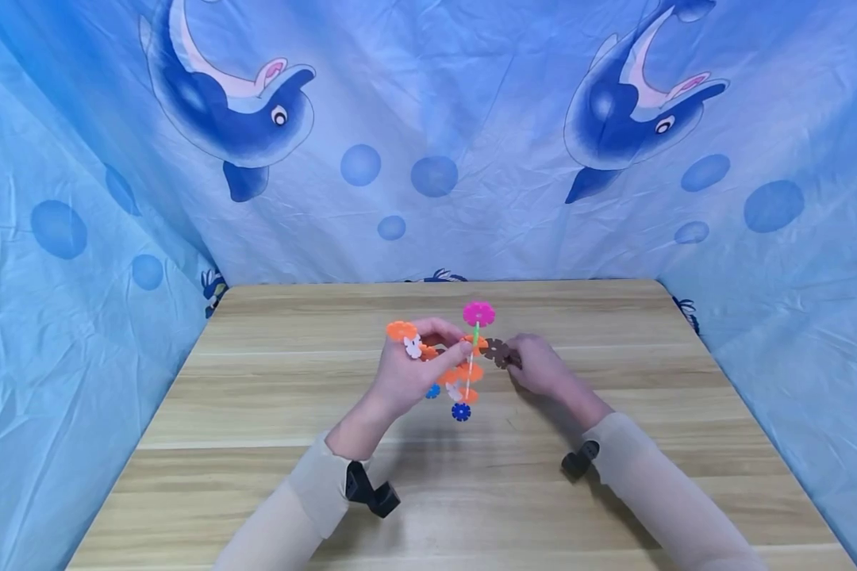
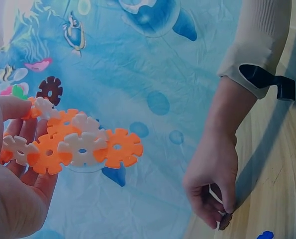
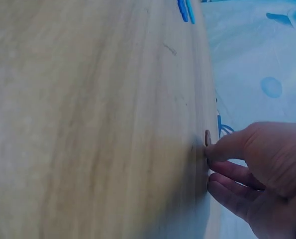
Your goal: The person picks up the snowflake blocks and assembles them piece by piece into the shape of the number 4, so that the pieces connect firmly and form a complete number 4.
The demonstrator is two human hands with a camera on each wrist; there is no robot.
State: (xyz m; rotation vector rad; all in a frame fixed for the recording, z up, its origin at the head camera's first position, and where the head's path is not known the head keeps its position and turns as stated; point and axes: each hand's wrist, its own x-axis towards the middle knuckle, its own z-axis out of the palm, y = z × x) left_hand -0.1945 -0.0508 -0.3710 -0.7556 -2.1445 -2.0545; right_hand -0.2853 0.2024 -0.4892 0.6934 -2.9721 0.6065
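table [image 1: 257,412]: bare wood all round | centre: snowflake-piece cluster [image 1: 460,369] blocks | curtain [image 1: 78,238] apparently walls three sides

From my remote seat, the left hand [image 1: 407,373] holds the snowflake-disc assembly [image 1: 457,365] above the middle of the bench [image 1: 257,412]. Just right of it, my right hand [image 1: 543,369] pinches a single disc [image 1: 497,351] beside the assembly. A dolphin-print cloth [image 1: 428,135] hangs behind and along both sides of the bench.

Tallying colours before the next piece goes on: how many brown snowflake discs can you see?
2: one brown disc already on the structure beside the green stick, one pinched by the right hand. Others may be hidden.
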